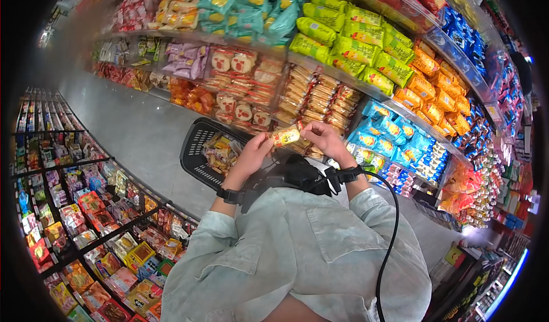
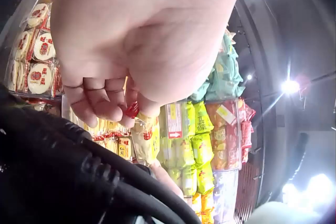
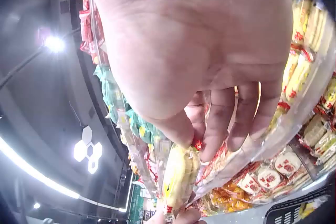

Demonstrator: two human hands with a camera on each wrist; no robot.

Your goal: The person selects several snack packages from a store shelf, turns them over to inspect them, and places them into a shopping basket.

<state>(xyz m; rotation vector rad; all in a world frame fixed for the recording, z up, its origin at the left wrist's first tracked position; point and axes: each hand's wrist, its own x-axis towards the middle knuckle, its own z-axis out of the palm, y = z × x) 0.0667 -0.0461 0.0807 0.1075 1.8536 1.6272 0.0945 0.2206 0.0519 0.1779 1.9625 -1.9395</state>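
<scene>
A wrapped rice cracker pack (image 1: pixel 286 136), pale yellow with red ends, is held up in front of the body. My left hand (image 1: pixel 254 155) pinches one end, thumb and fingertips on the wrapper. At the opposite end, my right hand (image 1: pixel 329 143) pinches the twisted red tip. The right wrist view shows the cracker pack (image 3: pixel 180 176) stretched between both hands, its wrapper whole. In the left wrist view, the left palm (image 2: pixel 152 40) hides part of the cracker pack (image 2: pixel 145 139). Below and left of the hands is a black basket (image 1: pixel 192 153) with several yellow packs inside.
Bins of cracker packs (image 1: pixel 317 96) line the shelf ahead, with green snack bags (image 1: pixel 349 36) above and blue bags (image 1: pixel 383 133) at right. Low display racks (image 1: pixel 97 219) run along the left, past a grey floor (image 1: pixel 143 127). A black cable (image 1: pixel 394 230) hangs from the right wrist.
</scene>
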